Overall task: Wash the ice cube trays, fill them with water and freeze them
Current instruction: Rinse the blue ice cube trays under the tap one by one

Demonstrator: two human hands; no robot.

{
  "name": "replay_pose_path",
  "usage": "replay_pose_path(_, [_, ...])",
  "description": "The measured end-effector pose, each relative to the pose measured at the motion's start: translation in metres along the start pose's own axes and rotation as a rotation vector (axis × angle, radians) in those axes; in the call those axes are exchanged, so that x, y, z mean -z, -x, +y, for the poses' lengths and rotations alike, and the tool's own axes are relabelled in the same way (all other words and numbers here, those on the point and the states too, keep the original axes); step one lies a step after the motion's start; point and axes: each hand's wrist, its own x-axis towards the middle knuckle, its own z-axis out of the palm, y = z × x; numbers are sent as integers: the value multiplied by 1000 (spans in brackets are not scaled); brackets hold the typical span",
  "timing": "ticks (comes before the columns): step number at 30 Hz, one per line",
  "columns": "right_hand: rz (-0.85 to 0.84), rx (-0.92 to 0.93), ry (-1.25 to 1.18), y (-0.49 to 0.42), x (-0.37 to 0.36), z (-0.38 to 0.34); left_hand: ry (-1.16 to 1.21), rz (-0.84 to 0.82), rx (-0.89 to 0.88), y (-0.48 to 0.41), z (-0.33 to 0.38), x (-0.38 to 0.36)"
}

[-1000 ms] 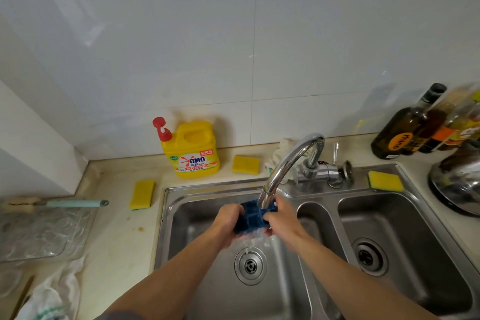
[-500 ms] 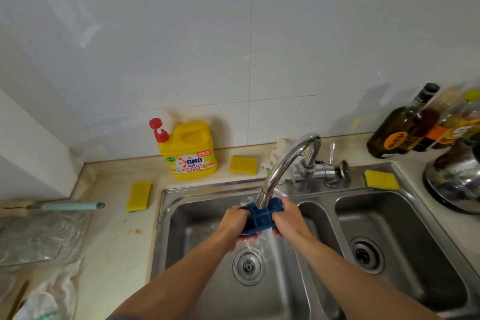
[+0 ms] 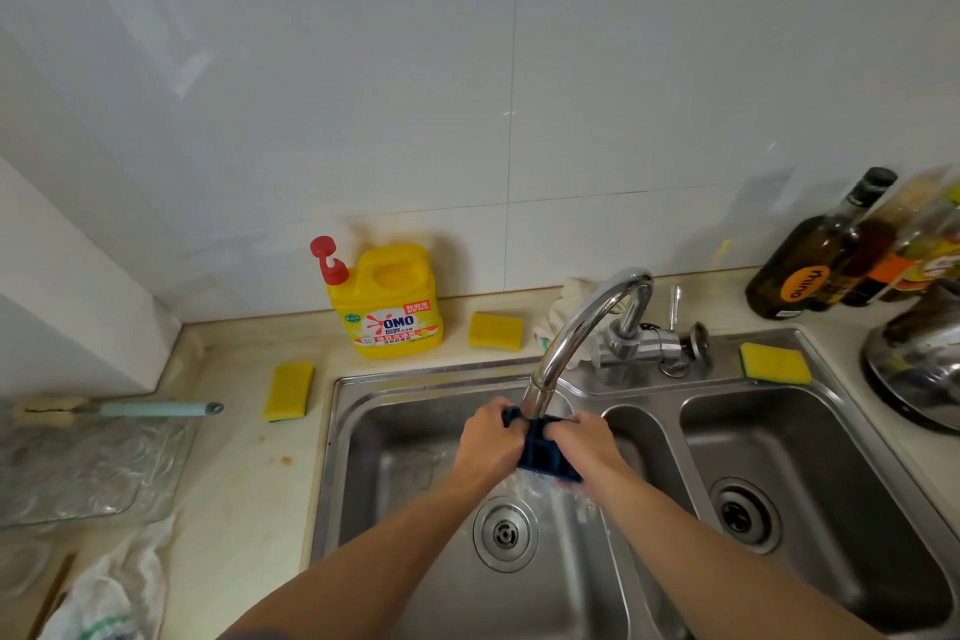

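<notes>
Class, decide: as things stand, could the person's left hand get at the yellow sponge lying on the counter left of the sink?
Probably, but not yet: the left hand grips the blue ice cube tray. The sponge lies uncovered beside the sink.

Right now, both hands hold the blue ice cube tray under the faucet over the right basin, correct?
No. In the head view the left hand and right hand hold the blue tray under the faucet over the left basin, not the right.
</notes>
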Motion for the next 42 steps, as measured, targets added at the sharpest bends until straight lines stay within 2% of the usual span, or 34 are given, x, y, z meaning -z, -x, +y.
replay_pose_path(5, [-138,19,-132,-3,0,0,253,20,183,-5,-11,15])
replay_pose_path(11, [-2,44,-11,-8,-1,2,220,28,73,-5,-7,10])
replay_pose_path(13, [24,53,8,-8,-1,2,257,12,93,-5,-6,8])
replay_pose_path(17, [6,80,-28,-7,-1,0,369,-9,196,-9,-15,11])
replay_pose_path(21, [-88,75,-130,-3,-3,-1,496,-10,290,-9,-15,15])
replay_pose_path(25, [-70,155,4,0,-2,3,560,-113,221,-4,-14,18])
replay_pose_path(29, [56,294,85,2,-3,1,411,-186,105,0,-16,15])
replay_pose_path(33, [25,452,144,8,-11,-6,410,-149,112,-3,-25,12])
replay_pose_path(36, [30,434,171,9,-7,-4,399,-105,164,-3,-28,12])
replay_pose_path(39, [19,366,211,8,0,2,337,-135,124,0,-25,11])
replay_pose_path(42, [30,395,282,9,-1,5,291,-129,128,3,-21,9])
